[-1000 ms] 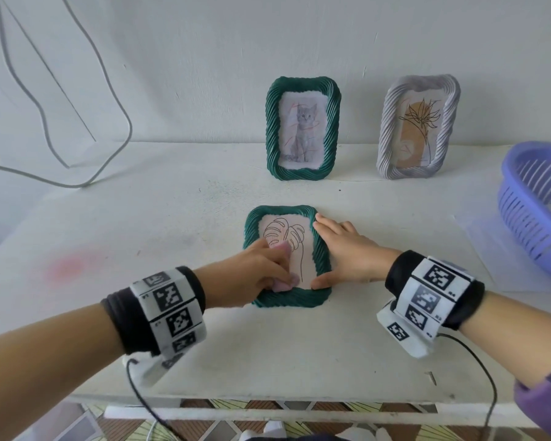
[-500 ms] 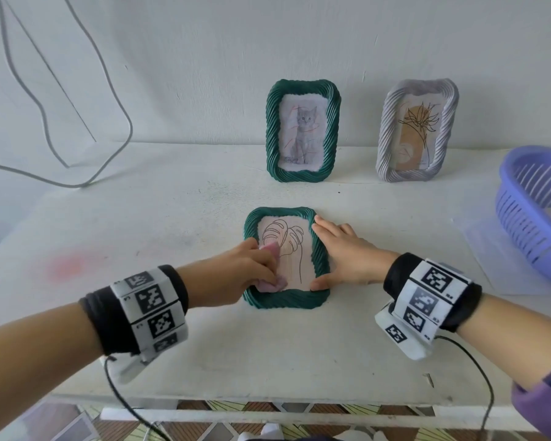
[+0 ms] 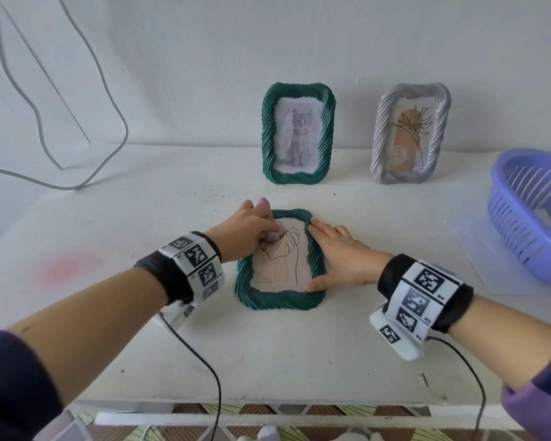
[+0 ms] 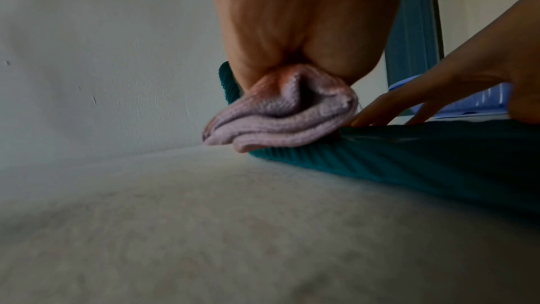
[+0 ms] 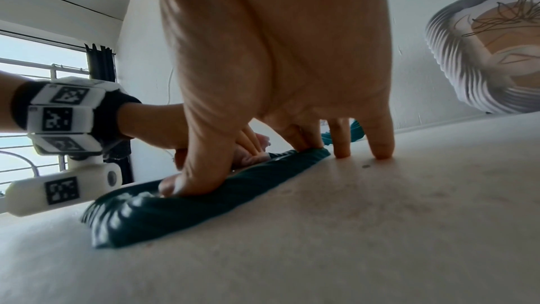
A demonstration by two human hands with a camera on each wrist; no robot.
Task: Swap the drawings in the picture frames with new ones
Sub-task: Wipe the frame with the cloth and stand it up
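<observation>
— White table (image 3: 140, 249) against a white wall, yes? Where is the work now?

— On the green frame (image 3: 280, 300) that lies flat on the table. It has a leaf drawing (image 3: 280, 256) inside. The left hand (image 3: 245, 230) has its fingers curled around a folded pink cloth (image 4: 280, 119) and presses it on the far left corner of this frame. The right hand (image 3: 341, 256) lies flat with straight fingers on the right edge of the frame, holding nothing (I think it only keeps the frame from sliding).

— So the swap is finished?

— I cannot say for sure. Behind the flat frame, at the wall, stand a second green frame (image 3: 298, 135) with a cat picture and a grey frame (image 3: 411, 135) with a plant drawing. All three have a picture inside, but which are new I cannot tell. To me this looks like wiping.

— And the materials?

— The frames are rounded rectangles with twisted, rope-like ridges, a little shiny. The cloth is soft, with a fine knit. Right of the flat frame is a purple plastic basket (image 3: 528, 218) with slits.
</observation>
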